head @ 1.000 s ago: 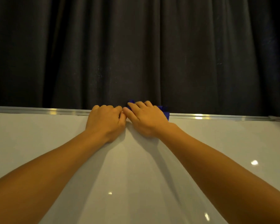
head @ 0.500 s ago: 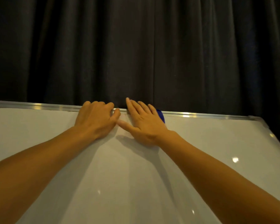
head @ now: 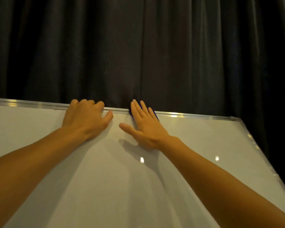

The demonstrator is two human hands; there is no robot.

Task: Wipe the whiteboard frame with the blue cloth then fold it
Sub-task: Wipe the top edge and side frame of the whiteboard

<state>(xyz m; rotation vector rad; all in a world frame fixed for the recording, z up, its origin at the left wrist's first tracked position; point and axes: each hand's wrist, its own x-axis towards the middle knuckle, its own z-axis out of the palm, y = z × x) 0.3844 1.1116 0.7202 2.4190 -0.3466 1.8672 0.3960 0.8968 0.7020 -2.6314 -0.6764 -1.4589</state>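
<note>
left hand point(head: 87, 120): bare, knuckles ridged across its back
right hand point(head: 146, 129): bare
left forearm point(head: 31, 162): bare, unsleeved
right forearm point(head: 220, 178): bare, unsleeved

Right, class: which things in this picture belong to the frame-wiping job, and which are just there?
Part of the job:
- whiteboard frame, top edge
- blue cloth, mostly hidden under the flat right hand
- left hand, fingers curled over the frame

Just there:
- dark curtain behind the board
- white board surface

Indoor studio-like room; black pleated curtain point(head: 138, 46) hangs behind a framed whiteboard point(head: 105, 178).
</note>
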